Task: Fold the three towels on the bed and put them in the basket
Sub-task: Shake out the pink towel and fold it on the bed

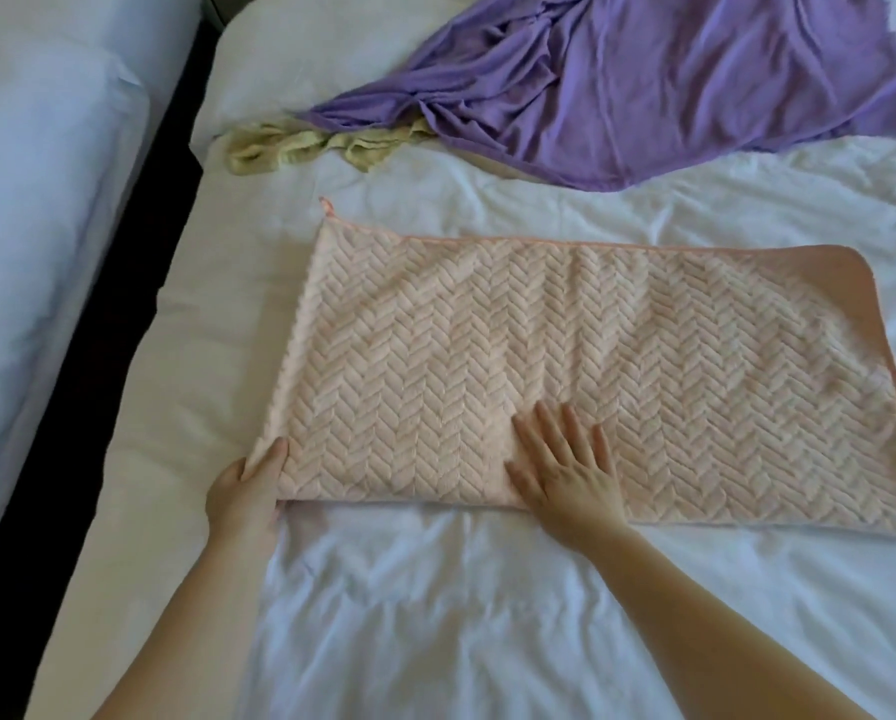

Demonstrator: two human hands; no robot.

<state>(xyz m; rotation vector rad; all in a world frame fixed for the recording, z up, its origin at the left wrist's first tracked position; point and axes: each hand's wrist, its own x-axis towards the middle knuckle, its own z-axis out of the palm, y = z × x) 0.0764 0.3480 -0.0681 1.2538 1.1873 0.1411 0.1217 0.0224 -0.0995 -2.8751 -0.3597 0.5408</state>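
Pink towel (565,345): left hand (245,493) pinches near corner, fingers hidden underneath; right hand (565,472) splayed flat just right of that grip. Far-right edge cut off.

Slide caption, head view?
Left hand grips a corner of the pink towel, right hand flat on it; purple towel, yellow towel crumpled beyond.

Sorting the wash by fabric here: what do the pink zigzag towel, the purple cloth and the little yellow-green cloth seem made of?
The pink herringbone-textured towel: looks like plush microfibre or coral fleece, matte; raised fluffy ridges, stitched hem.
The purple crumpled towel: thinner, smooth, probably microfibre or jersey; soft flowing folds.
The small yellow-green towel: seemingly terry cotton, matte; nubby bunched surface, uncertain.
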